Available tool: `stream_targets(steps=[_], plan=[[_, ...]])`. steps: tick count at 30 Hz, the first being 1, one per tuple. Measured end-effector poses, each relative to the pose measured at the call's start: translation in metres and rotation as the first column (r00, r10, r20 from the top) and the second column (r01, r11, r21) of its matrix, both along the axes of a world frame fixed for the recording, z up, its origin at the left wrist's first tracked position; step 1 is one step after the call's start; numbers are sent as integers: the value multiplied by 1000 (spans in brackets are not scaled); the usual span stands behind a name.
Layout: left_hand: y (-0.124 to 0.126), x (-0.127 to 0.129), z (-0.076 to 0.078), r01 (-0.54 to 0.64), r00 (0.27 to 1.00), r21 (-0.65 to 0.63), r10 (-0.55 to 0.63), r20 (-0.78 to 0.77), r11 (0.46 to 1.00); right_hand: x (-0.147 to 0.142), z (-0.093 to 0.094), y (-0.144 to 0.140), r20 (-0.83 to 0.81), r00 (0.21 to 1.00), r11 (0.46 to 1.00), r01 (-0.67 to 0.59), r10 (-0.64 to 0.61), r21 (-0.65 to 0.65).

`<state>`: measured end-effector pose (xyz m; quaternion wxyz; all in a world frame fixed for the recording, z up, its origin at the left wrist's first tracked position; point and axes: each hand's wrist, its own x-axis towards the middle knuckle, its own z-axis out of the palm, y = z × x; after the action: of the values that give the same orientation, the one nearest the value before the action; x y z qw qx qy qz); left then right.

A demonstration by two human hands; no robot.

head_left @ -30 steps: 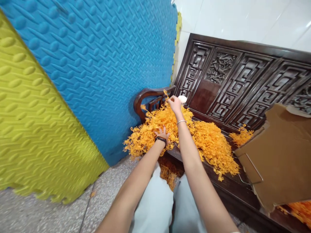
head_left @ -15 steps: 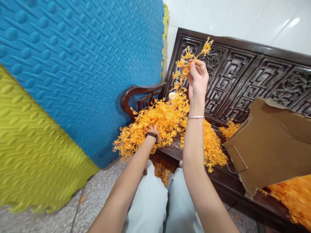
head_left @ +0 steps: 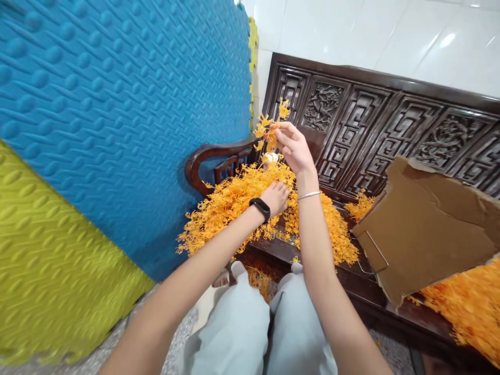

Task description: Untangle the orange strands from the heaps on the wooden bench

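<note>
Raised above the heap, my right hand (head_left: pixel 296 146) pinches an orange plastic flower sprig (head_left: pixel 262 128) between thumb and fingers, with small star-shaped blooms sticking up and to the left. My left hand (head_left: pixel 275 198), with a black band at its wrist, is lower, over the right part of a large heap of orange plastic flowers (head_left: pixel 226 203). Its fingers curl downward and look closed; the fingertips and anything in them are hidden. Behind the sprig, a small white object (head_left: pixel 270 157) shows at the back of the heap.
The heap lies on a dark carved wooden bench (head_left: pixel 351 130) with a curved armrest (head_left: pixel 195 161). Blue and yellow foam mats (head_left: pixel 128 120) stand at the left. A cardboard piece (head_left: pixel 425 224) lies on the right, beside more orange flowers (head_left: pixel 464 302). My knees are below the seat edge.
My right hand has come down and left with the sprig. My left hand has moved right and up across the heap, its fingers going from spread to curled.
</note>
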<state>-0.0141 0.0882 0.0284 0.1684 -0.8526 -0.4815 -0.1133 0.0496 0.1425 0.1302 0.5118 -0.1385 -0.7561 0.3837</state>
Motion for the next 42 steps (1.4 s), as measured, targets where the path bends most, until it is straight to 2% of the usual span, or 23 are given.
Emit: stream_targets(steps=[2,4,6,8,9,11,17,21,28,36,39,42], plan=[[18,-1,-9,-62,997,-35,60,-53,997,-3,3,-6,-19,1000,1000,-6,5,-5],[34,-12,-21,-237,971,-104,233,-52,966,-8,2,-9,-8,1000,1000,-15,15,-9],[47,-29,-34,-306,952,-141,302,-47,942,-12,0,-7,3,1000,1000,-19,19,-15],[55,-46,-46,-325,946,-168,319,-66,931,-13,-3,-4,-12,1000,1000,-6,6,-16],[57,-53,-52,-361,931,-191,340,-133,913,-13,-3,-3,-29,1000,1000,2,-2,-11],[59,-63,-64,-385,920,-221,353,-173,896,-12,-3,-1,-73,997,1000,14,-14,8],[61,-64,-91,-381,924,-228,375,-72,896,-6,1,-8,-110,993,997,58,-52,52],[68,-60,-98,-398,917,-238,390,-80,886,-13,-6,-7,-118,987,992,115,-108,52],[75,-67,-107,-449,893,-257,438,-99,856,-36,-21,2,-199,971,989,141,-129,45],[84,-66,-108,-426,903,-335,414,-112,840,-46,-29,7,-277,942,980,198,-188,10],[84,-67,-111,-401,913,-367,398,-87,840,-50,-23,2,-304,939,984,176,-161,20],[82,-74,-120,-394,910,-415,413,-47,820,-46,-5,-11,-377,912,981,190,-161,40]])
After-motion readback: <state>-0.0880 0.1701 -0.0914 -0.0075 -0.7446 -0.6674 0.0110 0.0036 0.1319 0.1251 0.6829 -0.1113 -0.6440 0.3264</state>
